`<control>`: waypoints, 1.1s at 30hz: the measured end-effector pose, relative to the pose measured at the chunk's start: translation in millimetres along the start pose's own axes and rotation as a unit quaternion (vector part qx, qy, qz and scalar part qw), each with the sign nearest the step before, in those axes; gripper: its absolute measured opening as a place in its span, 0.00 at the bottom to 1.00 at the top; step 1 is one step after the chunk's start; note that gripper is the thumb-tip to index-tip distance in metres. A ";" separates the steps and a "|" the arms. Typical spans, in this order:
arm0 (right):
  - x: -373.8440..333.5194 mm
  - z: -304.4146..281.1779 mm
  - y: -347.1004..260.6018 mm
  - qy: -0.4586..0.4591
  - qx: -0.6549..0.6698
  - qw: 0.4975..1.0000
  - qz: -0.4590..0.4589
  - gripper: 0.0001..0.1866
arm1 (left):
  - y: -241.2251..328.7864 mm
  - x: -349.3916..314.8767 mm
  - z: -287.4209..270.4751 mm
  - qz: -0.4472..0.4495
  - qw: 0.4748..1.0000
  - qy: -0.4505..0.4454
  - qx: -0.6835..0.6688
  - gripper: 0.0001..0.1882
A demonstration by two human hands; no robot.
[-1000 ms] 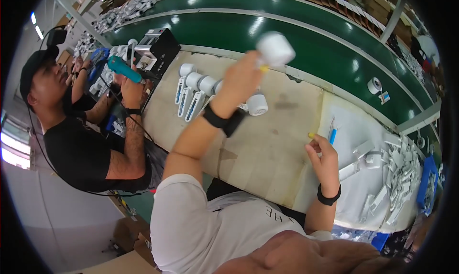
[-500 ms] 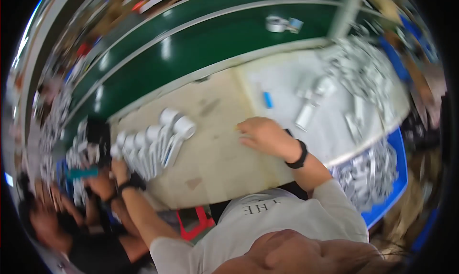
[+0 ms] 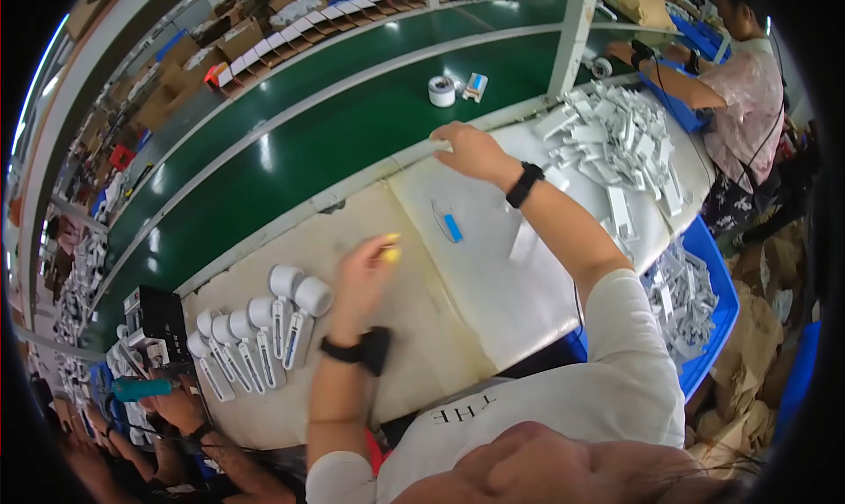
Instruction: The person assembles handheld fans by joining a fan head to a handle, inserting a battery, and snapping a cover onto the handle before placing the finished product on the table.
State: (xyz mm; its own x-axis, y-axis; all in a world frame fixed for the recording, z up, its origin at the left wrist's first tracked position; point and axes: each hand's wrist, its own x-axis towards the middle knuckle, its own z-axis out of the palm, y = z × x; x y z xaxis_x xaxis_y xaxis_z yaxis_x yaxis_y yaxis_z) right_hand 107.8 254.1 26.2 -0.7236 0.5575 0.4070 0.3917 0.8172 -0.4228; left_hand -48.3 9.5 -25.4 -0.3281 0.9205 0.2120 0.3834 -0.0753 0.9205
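Observation:
My right hand (image 3: 478, 154) reaches over the far edge of the worktable (image 3: 414, 301), its fingers apart and nothing visible in them. Beyond it on the green belt stand a white drum-shaped part (image 3: 442, 91) and a small white piece with blue on it (image 3: 475, 87). Over the middle of the table my left hand (image 3: 359, 279) is blurred, with something yellow at its fingertips. Left of it is a row of several white devices (image 3: 261, 332) with round heads and long flat handles. A small blue cylinder with thin wires (image 3: 452, 228) lies right of centre.
Loose white plastic parts (image 3: 612, 139) are heaped at the table's right end. Below them is a blue bin (image 3: 723, 306) of similar parts. A metal post (image 3: 574, 42) rises by the belt (image 3: 326, 117). A co-worker's hand (image 3: 176, 407) is near a teal tool (image 3: 143, 389); another person (image 3: 744, 90) works at far right.
My left hand has left the row of white devices and moved right to mid-table. My right hand has moved away from me, to the table's far edge. The view has shifted.

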 end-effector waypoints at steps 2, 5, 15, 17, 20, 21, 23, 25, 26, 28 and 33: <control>38.2 18.8 33.5 -0.024 -0.068 0.995 0.071 0.24 | -4.3 25.7 46.1 -0.050 0.987 -0.012 -0.151 0.12; 74.3 44.3 79.7 -0.044 -0.141 0.979 0.141 0.34 | -21.3 31.0 91.5 -0.078 0.975 0.014 -0.207 0.11; 130.1 81.8 121.9 -0.027 -0.158 0.958 0.238 0.39 | -30.9 33.7 89.3 -0.083 0.956 -0.064 -0.275 0.12; 133.9 85.8 111.5 -0.020 -0.124 0.976 0.178 0.36 | -31.8 37.2 86.8 -0.095 0.953 -0.063 -0.281 0.11; 122.2 88.6 73.7 -0.038 -0.159 0.982 0.097 0.35 | -29.5 41.1 78.2 -0.093 0.960 -0.054 -0.258 0.11; 121.2 87.4 72.7 -0.048 -0.137 0.983 0.109 0.34 | -29.9 38.3 82.2 -0.091 0.960 -0.052 -0.259 0.11; 123.0 80.4 63.7 -0.055 -0.113 0.982 0.140 0.34 | -35.1 41.4 83.1 -0.085 0.961 -0.065 -0.254 0.12; 115.2 80.2 45.7 -0.005 -0.190 0.974 0.124 0.30 | -36.6 39.0 86.5 -0.069 0.965 -0.061 -0.247 0.12; 109.5 82.3 40.0 0.035 -0.236 0.968 0.078 0.28 | -34.9 37.0 89.1 -0.059 0.966 -0.063 -0.245 0.12; 99.9 92.6 42.7 0.046 -0.188 0.977 0.093 0.29 | -32.4 33.2 96.7 -0.047 0.965 -0.056 -0.250 0.13; 88.9 97.8 18.3 0.011 -0.132 0.977 0.164 0.31 | -31.6 31.8 89.2 -0.043 0.987 0.069 -0.135 0.22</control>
State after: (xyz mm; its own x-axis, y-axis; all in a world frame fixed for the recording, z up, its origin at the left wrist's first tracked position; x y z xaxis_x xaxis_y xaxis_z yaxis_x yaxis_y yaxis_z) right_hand -4.9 304.3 -24.5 -0.5222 0.7970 0.3036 0.7361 0.6010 -0.3116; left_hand 6.1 75.3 -77.0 -0.4710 0.8684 0.1549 0.1105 -0.1161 0.9871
